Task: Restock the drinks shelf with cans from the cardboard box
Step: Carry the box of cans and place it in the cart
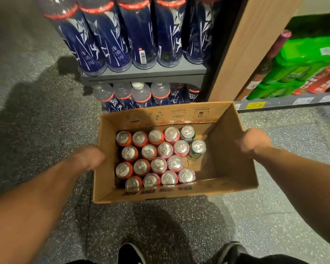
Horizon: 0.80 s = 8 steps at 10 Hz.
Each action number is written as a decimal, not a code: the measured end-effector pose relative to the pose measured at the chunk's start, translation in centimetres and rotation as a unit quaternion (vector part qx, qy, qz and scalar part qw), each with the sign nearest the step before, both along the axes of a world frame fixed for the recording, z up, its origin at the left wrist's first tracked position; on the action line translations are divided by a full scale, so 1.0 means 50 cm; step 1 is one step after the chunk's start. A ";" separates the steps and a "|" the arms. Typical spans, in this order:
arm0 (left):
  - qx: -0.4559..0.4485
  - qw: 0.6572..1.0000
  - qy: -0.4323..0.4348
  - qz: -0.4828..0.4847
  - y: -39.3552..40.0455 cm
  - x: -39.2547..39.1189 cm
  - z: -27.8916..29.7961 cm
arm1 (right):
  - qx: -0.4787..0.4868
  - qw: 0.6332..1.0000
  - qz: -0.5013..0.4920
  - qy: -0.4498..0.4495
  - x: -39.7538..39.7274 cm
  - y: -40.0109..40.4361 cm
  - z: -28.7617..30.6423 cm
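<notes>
Shoes [131, 253] cropped below — both hands, left [90, 157] and right [252, 141], grasp the cardboard box [234, 164]; fingertips hidden.

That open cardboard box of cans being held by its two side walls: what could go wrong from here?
The open brown cardboard box is held only by the left hand and right hand on its thin side walls, which might buckle. The silver-topped cans crowd its left side, so it could tip that way. The two green cans stand loose and may slide.
</notes>
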State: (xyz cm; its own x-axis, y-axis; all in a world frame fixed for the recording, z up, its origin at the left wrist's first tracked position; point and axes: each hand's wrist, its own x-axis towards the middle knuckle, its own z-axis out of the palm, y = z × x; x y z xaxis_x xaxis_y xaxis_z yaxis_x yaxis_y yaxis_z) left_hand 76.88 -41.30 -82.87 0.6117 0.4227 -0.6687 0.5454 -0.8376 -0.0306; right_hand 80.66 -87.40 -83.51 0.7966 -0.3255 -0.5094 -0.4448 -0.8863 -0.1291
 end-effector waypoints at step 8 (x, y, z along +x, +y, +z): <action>0.026 0.952 0.010 -0.305 -0.439 0.027 0.715 | -0.045 0.979 -0.198 0.005 -0.384 -0.396 0.729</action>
State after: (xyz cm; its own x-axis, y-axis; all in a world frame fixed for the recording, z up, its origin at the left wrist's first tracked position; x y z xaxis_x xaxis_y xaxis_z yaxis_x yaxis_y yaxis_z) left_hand 78.21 -63.26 -47.13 0.7418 0.0260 -0.6701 -0.0424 -0.9954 -0.0856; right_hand 61.44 -107.21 -47.03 0.5939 -0.6520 -0.4714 -0.7572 -0.6510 -0.0535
